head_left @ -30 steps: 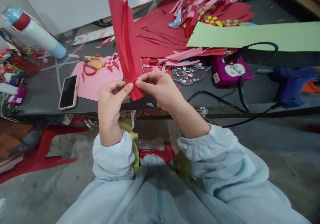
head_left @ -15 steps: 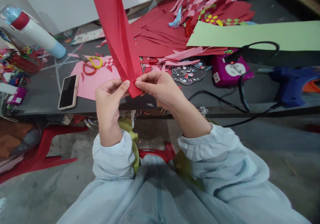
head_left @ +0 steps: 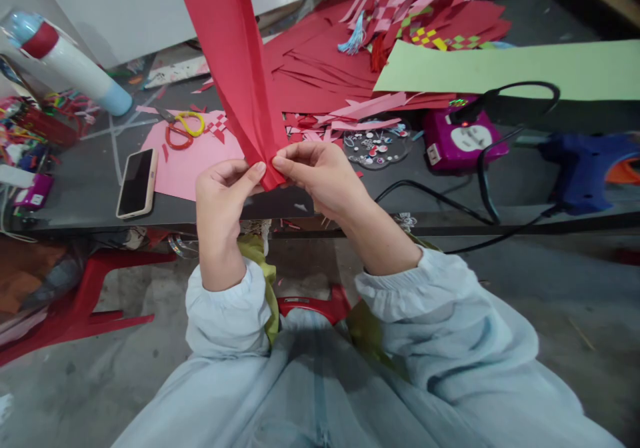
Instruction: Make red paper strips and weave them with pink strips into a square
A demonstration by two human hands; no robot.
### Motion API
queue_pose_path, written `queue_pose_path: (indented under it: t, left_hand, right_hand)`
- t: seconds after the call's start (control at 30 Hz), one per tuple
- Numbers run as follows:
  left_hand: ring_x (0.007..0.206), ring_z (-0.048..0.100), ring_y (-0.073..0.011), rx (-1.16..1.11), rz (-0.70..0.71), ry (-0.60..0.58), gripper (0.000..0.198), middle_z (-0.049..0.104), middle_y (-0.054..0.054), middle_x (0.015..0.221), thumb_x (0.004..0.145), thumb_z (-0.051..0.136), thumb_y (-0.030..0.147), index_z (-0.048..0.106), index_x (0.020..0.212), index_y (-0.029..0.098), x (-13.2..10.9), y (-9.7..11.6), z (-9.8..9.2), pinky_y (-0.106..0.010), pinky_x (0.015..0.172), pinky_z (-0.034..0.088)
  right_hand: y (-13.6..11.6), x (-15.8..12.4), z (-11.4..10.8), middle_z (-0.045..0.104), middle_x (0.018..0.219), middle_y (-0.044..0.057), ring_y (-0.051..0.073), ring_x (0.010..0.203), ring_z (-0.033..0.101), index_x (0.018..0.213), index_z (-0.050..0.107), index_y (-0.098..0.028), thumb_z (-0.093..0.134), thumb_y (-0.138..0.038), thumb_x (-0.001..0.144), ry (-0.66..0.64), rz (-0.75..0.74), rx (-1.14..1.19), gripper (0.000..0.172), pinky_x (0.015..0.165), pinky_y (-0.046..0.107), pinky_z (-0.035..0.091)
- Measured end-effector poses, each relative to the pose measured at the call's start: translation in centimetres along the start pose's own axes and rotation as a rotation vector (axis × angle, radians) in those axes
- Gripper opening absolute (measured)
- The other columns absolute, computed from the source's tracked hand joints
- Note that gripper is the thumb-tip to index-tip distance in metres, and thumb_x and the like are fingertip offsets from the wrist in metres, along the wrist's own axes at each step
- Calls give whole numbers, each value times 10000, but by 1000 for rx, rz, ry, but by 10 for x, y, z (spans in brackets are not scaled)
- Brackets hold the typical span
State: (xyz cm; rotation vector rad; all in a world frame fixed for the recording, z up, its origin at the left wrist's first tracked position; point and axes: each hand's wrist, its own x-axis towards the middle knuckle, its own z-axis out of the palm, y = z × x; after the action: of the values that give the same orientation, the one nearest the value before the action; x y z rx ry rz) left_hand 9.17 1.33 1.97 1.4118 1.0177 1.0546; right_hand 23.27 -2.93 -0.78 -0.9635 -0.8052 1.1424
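Observation:
A long sheet of red paper [head_left: 227,55] stands up and away from me above the table's front edge, with lengthwise folds that gather at its near end. My left hand [head_left: 223,191] pinches that gathered end between thumb and fingers from the left. From the right, my right hand [head_left: 325,175] grips the same end with its thumb on top. The two thumbs lie close together on the creases. Parts of the fingers under the paper are hidden.
Left of my hands lie scissors [head_left: 179,131] on pink paper [head_left: 173,175], a phone [head_left: 137,183] and a bottle [head_left: 75,68]. Red sheets [head_left: 320,68] spread behind. To the right are a bead tray [head_left: 375,148], a purple power socket [head_left: 463,141], a black cable [head_left: 483,181] and a blue glue gun [head_left: 575,168].
My left hand has shifted slightly right, closer to the right hand. The red paper's near end is bunched a little tighter, and its left panel has turned more toward me.

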Motion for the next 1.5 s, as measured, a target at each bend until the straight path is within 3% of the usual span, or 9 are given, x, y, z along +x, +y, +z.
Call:
queue_pose_path:
  t: [0.13, 0.33, 0.77, 0.97, 1.17, 1.5]
  left_hand:
    - [596, 664, -117, -1, -8, 7, 323, 664, 16, 638, 615, 883, 389, 668, 676, 156, 0, 0, -2, -250, 621, 593]
    - [594, 660, -114, 6, -37, -81, 347, 700, 1, 675, 575, 901, 408, 702, 706, 156, -2, 1, -3, -245, 602, 592]
    - [580, 638, -93, -10, -6, 3, 332, 672, 22, 648, 593, 883, 406, 684, 675, 154, -2, 2, 1, -226, 597, 595]
    - [580, 634, -88, 4, -1, 12, 317, 674, 19, 658, 616, 867, 403, 691, 691, 151, -1, 2, -1, -219, 595, 593]
    - [598, 675, -112, 45, -24, -80, 272, 701, 3, 673, 645, 855, 377, 714, 720, 157, -1, 1, -5, -231, 620, 599]
    - [584, 678, -116, 35, 0, -14, 338, 672, 17, 635, 633, 865, 414, 661, 678, 149, -1, 3, 0, -247, 636, 602]
  right_hand:
    - [0, 0, -4, 624, 639, -17, 87, 573, 556, 717, 675, -148, 867, -418, 604, -53, 25, -40, 350, 576, 250, 512]
    - [2, 0, -2, 629, 631, -17, 76, 558, 542, 692, 666, -146, 874, -399, 597, -20, -2, 13, 341, 557, 241, 502]
    - [5, -1, 5, 614, 667, -34, 66, 593, 554, 717, 658, -161, 890, -470, 557, 15, 23, 172, 418, 614, 231, 537]
    - [1, -1, 1, 630, 642, -19, 77, 574, 561, 721, 665, -153, 887, -454, 575, -36, 43, 50, 401, 593, 241, 530]
    - [1, -1, -1, 623, 629, -16, 79, 563, 558, 707, 657, -147, 867, -453, 607, -50, 12, -4, 384, 568, 239, 510]
    - [7, 0, 4, 605, 614, -42, 59, 557, 555, 701, 647, -162, 869, -399, 624, -18, 71, 174, 334, 602, 220, 522]
